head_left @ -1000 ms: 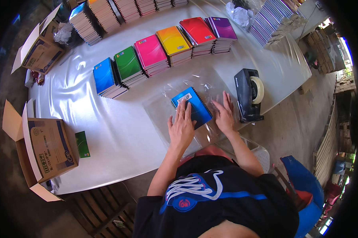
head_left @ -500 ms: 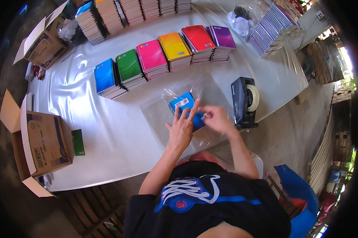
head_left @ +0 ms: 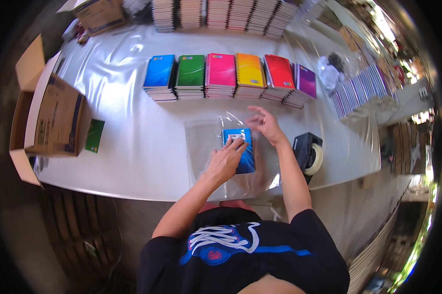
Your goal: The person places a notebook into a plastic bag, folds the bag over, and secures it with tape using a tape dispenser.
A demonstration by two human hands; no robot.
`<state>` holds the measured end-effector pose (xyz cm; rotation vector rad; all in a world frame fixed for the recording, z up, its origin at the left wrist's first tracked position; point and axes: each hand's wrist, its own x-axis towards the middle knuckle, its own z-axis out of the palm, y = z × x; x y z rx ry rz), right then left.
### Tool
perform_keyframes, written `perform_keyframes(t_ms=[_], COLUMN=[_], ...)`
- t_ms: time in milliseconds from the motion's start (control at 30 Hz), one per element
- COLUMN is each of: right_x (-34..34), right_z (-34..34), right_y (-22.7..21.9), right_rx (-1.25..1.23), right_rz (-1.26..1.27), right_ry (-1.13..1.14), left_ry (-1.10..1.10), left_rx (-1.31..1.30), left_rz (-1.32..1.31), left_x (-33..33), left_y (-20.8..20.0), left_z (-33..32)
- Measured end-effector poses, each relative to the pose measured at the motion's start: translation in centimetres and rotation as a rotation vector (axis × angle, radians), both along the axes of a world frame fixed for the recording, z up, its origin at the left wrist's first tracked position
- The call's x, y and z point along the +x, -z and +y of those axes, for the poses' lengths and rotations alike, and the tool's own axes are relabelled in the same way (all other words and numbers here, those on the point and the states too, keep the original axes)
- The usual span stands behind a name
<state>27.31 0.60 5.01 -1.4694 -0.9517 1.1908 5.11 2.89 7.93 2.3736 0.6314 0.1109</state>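
A blue spiral notebook (head_left: 247, 160) lies under a clear plastic bag or sheet (head_left: 201, 147) at the table's front. A white label shows near its top. My left hand (head_left: 225, 160) rests on the notebook, fingers stretched across the cover and label. Off its upper right corner, my right hand (head_left: 266, 126) is raised with fingers apart and slightly bent; I see nothing held in it. A black tape dispenser (head_left: 303, 147) with a roll of clear tape (head_left: 315, 159) stands to the right of my right forearm.
Stacks of blue, green, pink (head_left: 221, 71), yellow, red and purple notebooks form a row beyond my hands. More stacks (head_left: 216, 14) stand behind. An open cardboard box (head_left: 59, 117) and a green notebook (head_left: 94, 135) are left. Striped notebook stacks (head_left: 360, 93) stand right.
The view has turned, so the table sits straighter. My right hand has moved from over the notebook to beyond its upper right corner, and its fingers have spread. My left hand still rests on the notebook.
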Motion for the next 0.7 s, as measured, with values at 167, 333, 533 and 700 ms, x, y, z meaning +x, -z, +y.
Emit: perform_keyframes(t_ms=[167,333,533,700], right_x=[1.1,-1.5,-3.8,-2.1], right_z=[3.8,0.6,-1.6,-2.1], right_y=[-2.8,-8.0,-4.2,-1.5], right_rx=[0.147,0.242,0.207,0.399], right_rz=[-0.328,-0.439,-0.662,-0.625], right_ry=[-0.184,-0.605,-0.595,-0.559], left_ry=[-0.001,-0.065,-0.087,-0.164], left_rx=[0.046,0.014,-0.089,0.073], left_rz=[0.099,0.085,0.069,0.111], left_x=[0.1,-0.2,-1.3,-2.3], left_y=[-0.4,0.5,1.2,2.3], left_z=[-0.1,-0.5,0.3,1.6])
